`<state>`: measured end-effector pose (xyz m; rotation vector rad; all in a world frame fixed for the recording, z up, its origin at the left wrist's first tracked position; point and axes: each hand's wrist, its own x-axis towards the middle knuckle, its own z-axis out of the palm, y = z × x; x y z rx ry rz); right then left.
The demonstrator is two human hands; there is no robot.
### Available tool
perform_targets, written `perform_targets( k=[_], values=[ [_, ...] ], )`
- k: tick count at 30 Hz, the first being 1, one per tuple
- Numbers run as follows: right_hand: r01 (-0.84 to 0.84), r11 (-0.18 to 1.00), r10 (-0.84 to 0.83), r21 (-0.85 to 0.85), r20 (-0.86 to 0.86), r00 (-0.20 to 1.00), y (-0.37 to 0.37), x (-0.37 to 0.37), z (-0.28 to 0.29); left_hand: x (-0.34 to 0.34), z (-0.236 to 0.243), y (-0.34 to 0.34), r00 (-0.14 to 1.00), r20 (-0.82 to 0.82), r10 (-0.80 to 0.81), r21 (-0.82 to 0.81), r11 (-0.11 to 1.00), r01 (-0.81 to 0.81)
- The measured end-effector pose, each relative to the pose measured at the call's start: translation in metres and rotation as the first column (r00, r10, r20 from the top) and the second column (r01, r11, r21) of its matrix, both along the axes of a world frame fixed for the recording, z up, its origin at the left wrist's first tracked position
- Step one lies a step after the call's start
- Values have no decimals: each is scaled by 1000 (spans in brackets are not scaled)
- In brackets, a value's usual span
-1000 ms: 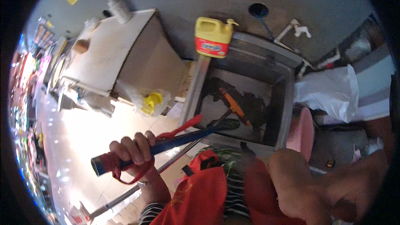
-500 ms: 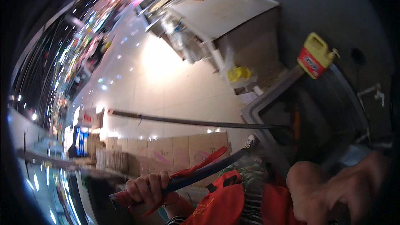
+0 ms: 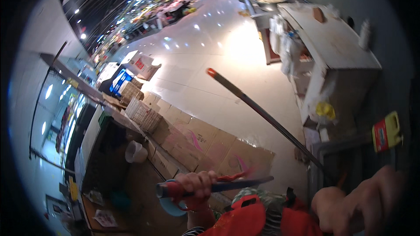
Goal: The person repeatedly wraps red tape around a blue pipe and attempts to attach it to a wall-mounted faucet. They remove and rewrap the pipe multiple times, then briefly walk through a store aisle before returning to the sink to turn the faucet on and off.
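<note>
My left hand (image 3: 199,188) is closed around a dark blue tube (image 3: 243,185), apparently a hose, near its end. A red strip (image 3: 232,177) is tied about it and trails loosely. At the lower right my right hand (image 3: 358,205) looms close and blurred; its fingers are bent, and whether they grip anything is hidden. Beyond the hands a long dark pole (image 3: 267,116) with an orange tip slants down into the grey sink (image 3: 345,142). A yellow jug (image 3: 387,132) with a red label stands by the sink's rim.
Flattened cardboard (image 3: 210,144) covers part of the shiny floor. A white-topped counter (image 3: 334,39) with hanging bags stands at the right. Wicker baskets (image 3: 142,116) and a white tub (image 3: 136,152) are at the left, beside a dark stall. Market displays fill the far background.
My view has swung, so the counter, sink and jug now sit further right, and more of the left stall shows. My left hand still grips the hose.
</note>
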<state>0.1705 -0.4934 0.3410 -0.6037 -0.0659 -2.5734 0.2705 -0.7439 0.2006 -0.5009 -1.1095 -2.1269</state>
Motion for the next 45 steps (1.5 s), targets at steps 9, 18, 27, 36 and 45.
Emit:
perform_targets(
  k=[9, 18, 27, 36, 45],
  values=[
    [-4, 994, 51, 113, -418, 907, -210, -23, -88, 50, -33, -139, 967, 63, 246, 53, 967, -250],
    [262, 744, 348, 614, -692, 632, -350, -57, -157, 87, -38, -221, 663, 391, 639, -12, 723, -690],
    [216, 574, 248, 790, -419, 874, -458, -157, -200, 51, -57, -306, 589, 248, 769, -274, 639, -719],
    [110, 508, 460, 855, -376, 804, -609, -194, -211, 1, -37, -366, 237, 484, 842, -391, 451, -802],
    [-87, 420, 570, 904, -188, 800, -755, -212, -261, 13, -71, -495, 272, 601, 752, -184, 461, -868]
  ],
)
